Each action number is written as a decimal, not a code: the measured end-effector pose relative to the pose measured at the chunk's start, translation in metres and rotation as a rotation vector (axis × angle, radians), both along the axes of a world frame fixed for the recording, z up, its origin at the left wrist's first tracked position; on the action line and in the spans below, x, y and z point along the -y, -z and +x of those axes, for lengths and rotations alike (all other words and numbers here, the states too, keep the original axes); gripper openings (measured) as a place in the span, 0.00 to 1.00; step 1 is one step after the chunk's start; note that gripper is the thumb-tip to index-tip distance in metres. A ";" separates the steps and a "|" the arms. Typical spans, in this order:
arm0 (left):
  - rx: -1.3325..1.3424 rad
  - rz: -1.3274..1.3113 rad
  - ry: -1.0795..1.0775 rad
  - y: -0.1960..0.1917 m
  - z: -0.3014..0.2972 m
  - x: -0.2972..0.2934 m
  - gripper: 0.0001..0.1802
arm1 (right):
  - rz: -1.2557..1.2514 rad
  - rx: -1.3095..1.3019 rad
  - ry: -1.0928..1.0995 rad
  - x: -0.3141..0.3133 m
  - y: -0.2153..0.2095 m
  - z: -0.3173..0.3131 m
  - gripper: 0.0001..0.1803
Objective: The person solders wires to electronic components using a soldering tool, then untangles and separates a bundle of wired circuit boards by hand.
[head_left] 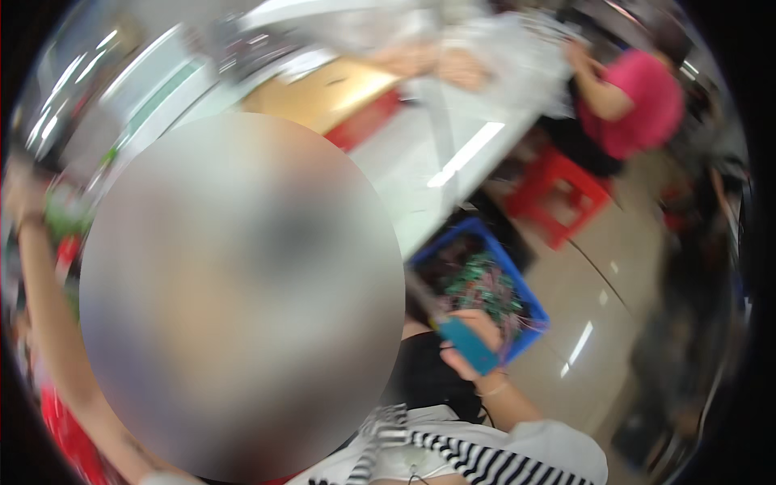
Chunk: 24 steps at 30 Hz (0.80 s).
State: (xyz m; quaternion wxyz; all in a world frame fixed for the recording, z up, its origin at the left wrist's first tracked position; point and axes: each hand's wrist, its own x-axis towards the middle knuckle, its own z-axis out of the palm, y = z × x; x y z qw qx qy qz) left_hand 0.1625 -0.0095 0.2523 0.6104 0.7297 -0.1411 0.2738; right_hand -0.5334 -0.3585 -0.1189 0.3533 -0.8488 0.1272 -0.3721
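Floor-side blue bin (pixel 473 236): right hand (pixel 477 339) holds 1 teal obj (pixel 469 345), prob. card.

White worktable (pixel 420 153), glossy tiled floor (pixel 582 267), blue crate (pixel 529 303), red stool (pixel 566 190) on floor

There is only one view, taken from the person's head and looking steeply down with a wide fisheye lens, so straight lines bend near the dark round rim. The picture is blurred. The person's striped sleeve (pixel 501 461) comes in from the lower edge, very near the lens. The white worktop (pixel 420 162) runs away toward the top, and the tiled floor (pixel 598 275) fills the right side. A large blurred oval covers the left middle of the view.
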 end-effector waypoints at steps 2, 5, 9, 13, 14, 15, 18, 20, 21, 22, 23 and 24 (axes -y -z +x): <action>-0.009 -0.183 0.024 -0.004 -0.028 0.001 0.22 | 0.005 0.040 0.003 -0.002 0.002 -0.003 0.16; -0.003 -0.084 0.192 0.024 -0.095 0.013 0.14 | 0.338 0.054 0.062 -0.009 0.006 0.001 0.16; -0.009 -0.068 0.141 0.077 -0.193 0.016 0.14 | 0.418 0.028 0.088 -0.016 0.009 0.006 0.20; -0.056 -0.105 0.175 0.138 -0.268 0.008 0.13 | 0.350 0.060 0.029 -0.012 0.012 0.010 0.20; -0.042 -0.095 0.226 0.156 -0.283 0.006 0.12 | 0.335 0.060 0.029 -0.012 0.013 0.011 0.20; -0.159 -0.142 0.176 0.175 -0.298 0.005 0.12 | 0.331 0.056 0.025 -0.011 0.013 0.012 0.20; -0.455 -0.322 0.185 0.217 -0.335 0.003 0.10 | 0.313 0.048 0.021 -0.010 0.013 0.014 0.20; -0.609 -0.298 0.208 0.234 -0.351 0.003 0.10 | 0.307 0.045 0.029 -0.009 0.012 0.014 0.20; -0.657 -0.243 0.258 0.239 -0.356 0.004 0.10 | 0.324 0.042 0.038 -0.010 0.012 0.013 0.21; -0.720 -0.195 0.234 0.243 -0.360 0.005 0.10 | 0.337 0.039 0.044 -0.010 0.012 0.013 0.22; -0.768 -0.107 0.259 0.245 -0.362 0.006 0.11 | 0.344 0.036 0.046 -0.011 0.012 0.013 0.22; -0.789 0.030 0.290 0.246 -0.363 0.006 0.11 | 0.351 0.032 0.048 -0.011 0.013 0.012 0.23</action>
